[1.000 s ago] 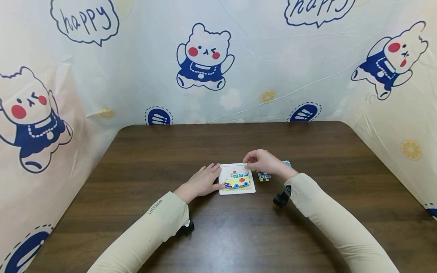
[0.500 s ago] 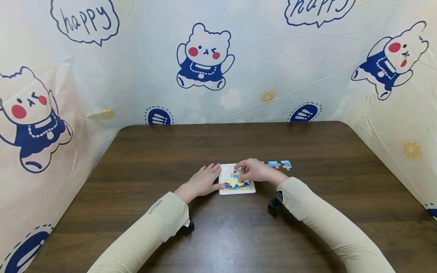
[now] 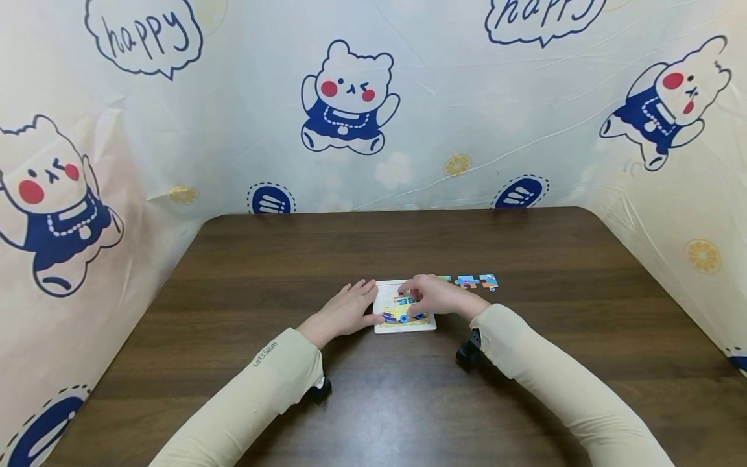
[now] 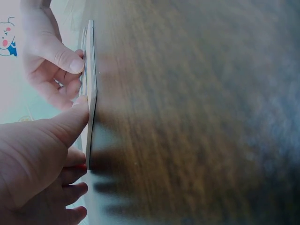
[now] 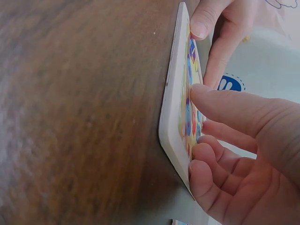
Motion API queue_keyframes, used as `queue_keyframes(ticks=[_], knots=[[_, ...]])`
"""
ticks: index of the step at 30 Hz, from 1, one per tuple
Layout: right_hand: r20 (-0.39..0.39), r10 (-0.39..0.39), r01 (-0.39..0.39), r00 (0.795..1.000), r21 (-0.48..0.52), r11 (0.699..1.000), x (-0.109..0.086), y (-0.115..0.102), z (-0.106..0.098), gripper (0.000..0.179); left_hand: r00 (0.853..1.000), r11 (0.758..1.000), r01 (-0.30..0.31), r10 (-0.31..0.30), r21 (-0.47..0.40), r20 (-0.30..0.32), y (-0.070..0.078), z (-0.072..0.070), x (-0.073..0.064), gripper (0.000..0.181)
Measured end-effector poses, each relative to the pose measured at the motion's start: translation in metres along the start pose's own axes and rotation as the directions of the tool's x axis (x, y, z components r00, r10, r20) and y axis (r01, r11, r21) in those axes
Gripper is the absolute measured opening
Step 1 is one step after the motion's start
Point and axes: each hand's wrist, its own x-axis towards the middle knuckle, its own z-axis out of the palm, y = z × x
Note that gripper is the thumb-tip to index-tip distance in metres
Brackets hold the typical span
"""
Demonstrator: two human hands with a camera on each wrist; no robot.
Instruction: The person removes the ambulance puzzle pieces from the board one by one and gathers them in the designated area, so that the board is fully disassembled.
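Note:
A small white-framed jigsaw puzzle [image 3: 385, 286] lies on the brown table in the head view, with a yellow ambulance picture [image 3: 394, 315] on its face. My left hand [image 3: 348, 308] rests along its left side, thumb on the lower left rim and fingers at the upper left corner. Over the right half, my right hand [image 3: 438, 295] touches the picture with thumb and fingertips; its fingers are loosely bent in the right wrist view. I cannot see a piece between them. Part of the picture is hidden under this hand. Loose puzzle pieces [image 3: 467, 281] lie just behind the right hand.
The dark wooden table [image 3: 373, 389] has its far edge against a printed cloth [image 3: 245, 117] with cartoon bears. Another loose puzzle piece [image 3: 489, 281] is at the row's right end. Black wrist cameras hang below both sleeves.
From beside the frame's upper right corner, my right hand has moved left and down onto the picture, uncovering loose pieces behind it. In the last half second it barely shifts. The left hand stays put.

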Motion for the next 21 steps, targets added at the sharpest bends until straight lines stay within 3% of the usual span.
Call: queue_keyframes(ticks=[6, 12, 21], knots=[[-0.030, -0.039, 0.040, 0.999, 0.057, 0.998, -0.0012, 0.0032, 0.0009, 0.039, 1.000, 1.000, -0.005, 0.005, 0.003, 0.000, 0.0004, -0.0010, -0.0006, 0.073], [-0.114, -0.083, 0.099, 0.990, 0.150, 0.984, -0.0023, 0.0075, 0.0010, 0.025, 1.000, 1.000, -0.010, 0.010, 0.017, -0.007, 0.0006, -0.0013, -0.0006, 0.072], [-0.144, -0.015, 0.052, 0.990, 0.260, 0.964, -0.0049, 0.0066, -0.0017, 0.017, 1.000, 1.000, -0.005, 0.006, 0.014, -0.005, 0.0014, -0.0015, -0.0005, 0.073]])
